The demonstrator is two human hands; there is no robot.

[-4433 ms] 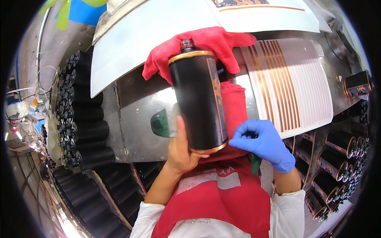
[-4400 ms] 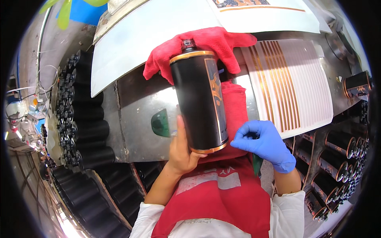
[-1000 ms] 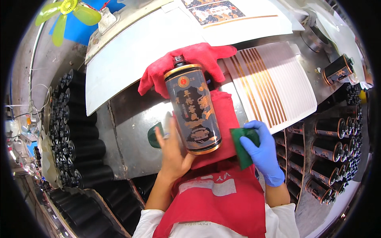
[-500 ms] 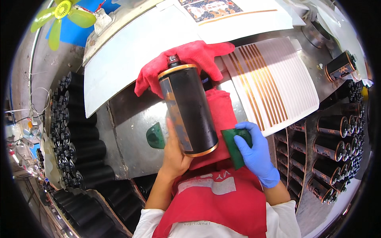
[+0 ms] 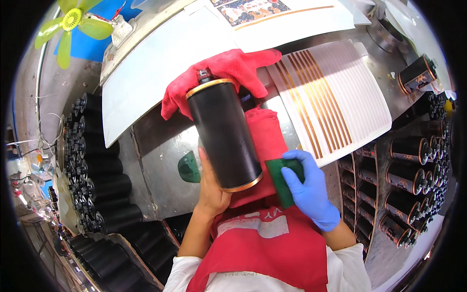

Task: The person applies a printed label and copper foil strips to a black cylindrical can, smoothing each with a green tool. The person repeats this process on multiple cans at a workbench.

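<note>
Right at the near edge of the surface (image 5: 160,160), the bare left hand (image 5: 214,187) cups the bottom of a tall black bottle (image 5: 224,134), its grip wrapped firmly round the gold-rimmed base. The bottle tilts away from the person, cap end pointing toward the far edge, lying over a red cloth (image 5: 265,141). Just beside its base, the right hand (image 5: 304,185) in a blue glove pinches a green scrub pad (image 5: 284,177), grip closed on it, pad near the bottle's lower side but seemingly not quite touching. This looks like the wiping step, between strokes; the next move would call for pressing the pad onto the black wall while the left hand turns the bottle. Farther out, a second red cloth (image 5: 219,73) bunches behind the cap, and a gold-striped white sheet (image 5: 340,97) lies toward the right.
</note>
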